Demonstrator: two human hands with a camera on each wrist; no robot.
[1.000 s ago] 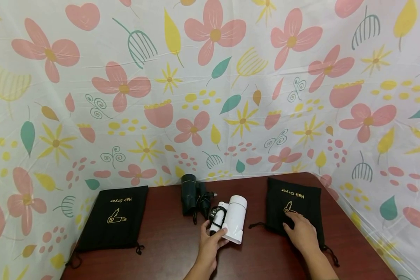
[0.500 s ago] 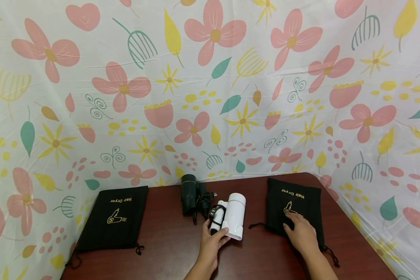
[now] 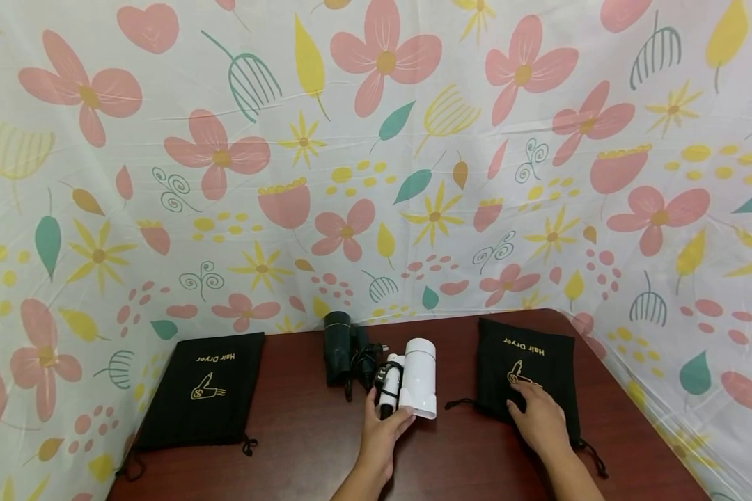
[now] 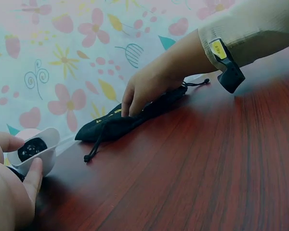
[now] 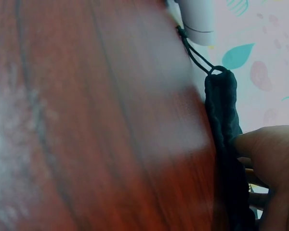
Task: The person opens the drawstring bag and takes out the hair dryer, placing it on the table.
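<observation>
In the head view, my left hand point(image 3: 380, 435) grips the lower end of a white hair dryer point(image 3: 420, 376), folded, with its black cord point(image 3: 389, 376) bundled at the handle. The left wrist view shows the dark grille point(image 4: 32, 150) in the dryer's open end, with fingers on its rim. My right hand point(image 3: 541, 419) rests on a black drawstring bag point(image 3: 526, 348) lettered "Hair Dryer", thumb and fingertips on the cloth near its lower half. From the right wrist, the thumb touches the bag's bunched edge point(image 5: 224, 110); the other fingers are partly hidden.
A dark green hair dryer point(image 3: 337, 351) with its cord bundled stands or lies just behind the white one. Another black drawstring bag point(image 3: 203, 390) lies flat at the left of the brown table point(image 3: 301, 445). Flower-printed cloth point(image 3: 376, 174) hangs along the back and sides.
My left hand has shifted the white hair dryer slightly away from me and to the left, turning it straighter. The right hand and its bag have stayed put.
</observation>
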